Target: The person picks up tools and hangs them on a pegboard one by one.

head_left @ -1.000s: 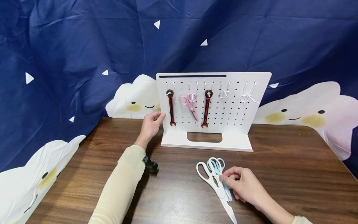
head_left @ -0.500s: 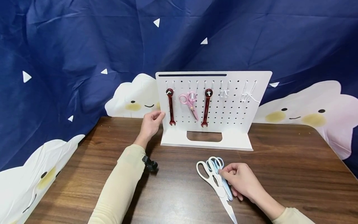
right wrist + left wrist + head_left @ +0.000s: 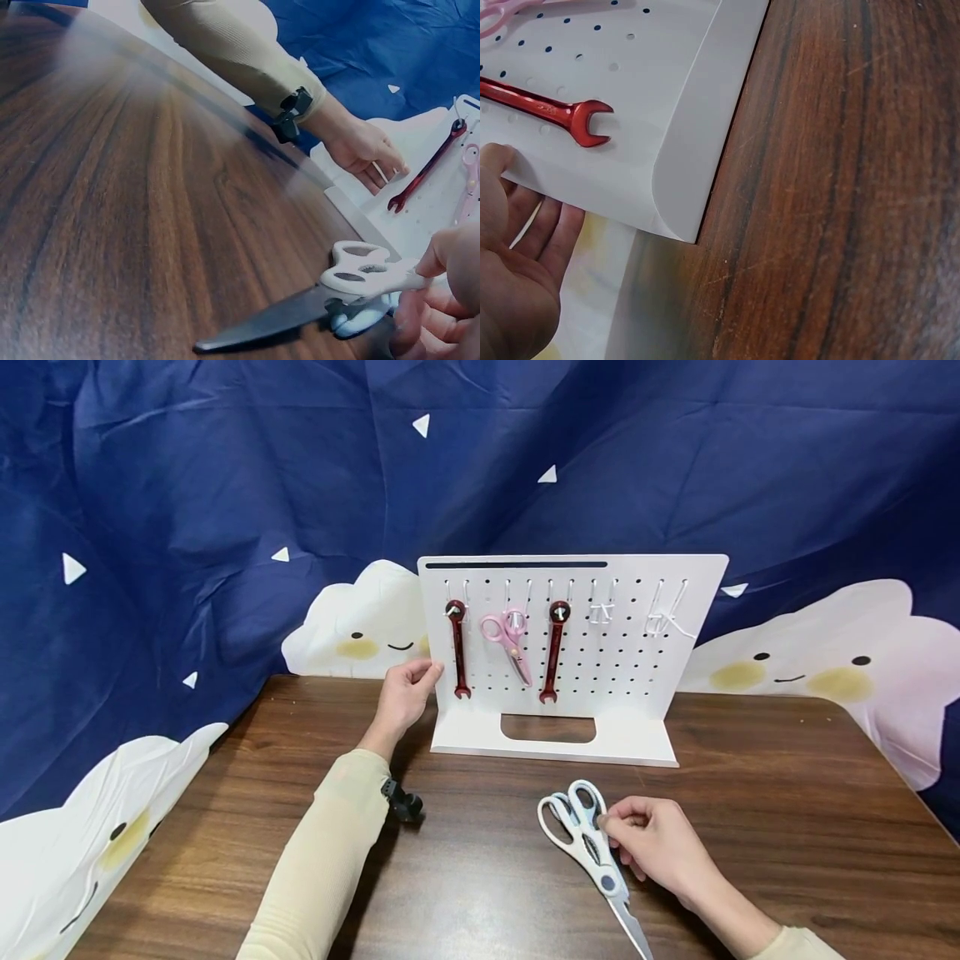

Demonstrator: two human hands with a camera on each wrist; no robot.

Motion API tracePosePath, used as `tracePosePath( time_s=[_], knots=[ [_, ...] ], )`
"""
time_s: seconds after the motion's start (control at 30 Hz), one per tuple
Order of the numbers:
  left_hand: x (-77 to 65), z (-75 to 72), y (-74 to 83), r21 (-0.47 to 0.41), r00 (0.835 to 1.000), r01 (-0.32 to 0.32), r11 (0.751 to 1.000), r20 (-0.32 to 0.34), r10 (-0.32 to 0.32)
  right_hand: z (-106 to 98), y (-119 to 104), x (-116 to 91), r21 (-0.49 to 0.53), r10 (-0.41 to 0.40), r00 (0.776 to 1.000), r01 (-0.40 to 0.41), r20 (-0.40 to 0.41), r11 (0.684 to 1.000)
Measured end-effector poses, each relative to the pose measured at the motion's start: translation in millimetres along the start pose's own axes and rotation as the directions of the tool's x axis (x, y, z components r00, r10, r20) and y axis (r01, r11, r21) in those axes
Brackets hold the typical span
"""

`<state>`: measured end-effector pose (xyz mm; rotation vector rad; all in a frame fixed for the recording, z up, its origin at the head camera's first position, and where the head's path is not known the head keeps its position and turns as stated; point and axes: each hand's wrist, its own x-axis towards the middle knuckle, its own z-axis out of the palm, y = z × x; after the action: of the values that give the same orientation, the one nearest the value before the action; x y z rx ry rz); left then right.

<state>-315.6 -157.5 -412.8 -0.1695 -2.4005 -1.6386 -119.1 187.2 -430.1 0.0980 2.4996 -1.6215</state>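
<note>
My right hand (image 3: 660, 852) pinches the handle of a pair of white-handled kitchen scissors (image 3: 592, 852), its metal blades pointing toward the table's front edge. Beneath them lies a light blue pair of scissors (image 3: 360, 321), mostly hidden in the head view. At the back, my left hand (image 3: 405, 697) grips the left edge of a white pegboard (image 3: 622, 710), thumb in front and fingers behind, as the left wrist view shows. On the board's hooks hang a red wrench (image 3: 460, 652) at the left, pink scissors (image 3: 512, 643), and a second red wrench (image 3: 553, 652).
Two sets of white wire hooks, the middle hooks (image 3: 602, 612) and the right hooks (image 3: 663, 622), carry nothing. The board's base (image 3: 637, 747) stands on the brown wooden table (image 3: 480, 877). Behind hangs a blue curtain (image 3: 480, 460) with cloud prints.
The white kitchen scissors have shifted slightly right and tilted in my right hand, covering more of the light blue pair. My left hand stays on the pegboard's edge.
</note>
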Motion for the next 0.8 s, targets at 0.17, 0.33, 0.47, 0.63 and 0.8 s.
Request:
tracePosePath(
  time_s=[0.17, 0.33, 0.47, 0.63, 0.8],
  knots=[
    [-0.7, 0.3, 0.5, -0.002, 1.000, -0.005, 1.000, -0.004, 0.005, -5.7, -1.7, -3.0, 0.030, -0.048, 0.999, 0.048, -0.005, 0.998],
    [-1.6, -0.1, 0.6, 0.003, 1.000, 0.004, 1.000, -0.001, -0.004, -10.0, -2.8, -5.5, 0.133, -0.062, 0.998, 0.058, 0.025, 0.989],
    [-1.5, -0.3, 0.5, 0.002, 1.000, 0.017, 1.000, 0.002, -0.017, -13.6, -3.3, -6.3, 0.174, -0.078, 0.996, 0.071, 0.033, 0.982],
    [-0.7, 0.0, 1.0, -0.005, 1.000, 0.013, 1.000, -0.001, -0.013, -16.6, -3.7, -5.9, 0.180, -0.118, 0.993, 0.114, 0.013, 0.977],
    [-0.5, 0.4, 1.0, -0.001, 1.000, 0.017, 1.000, 0.000, -0.017, -19.3, -6.6, -4.8, 0.160, -0.147, 0.989, 0.150, -0.029, 0.976]
  ],
)
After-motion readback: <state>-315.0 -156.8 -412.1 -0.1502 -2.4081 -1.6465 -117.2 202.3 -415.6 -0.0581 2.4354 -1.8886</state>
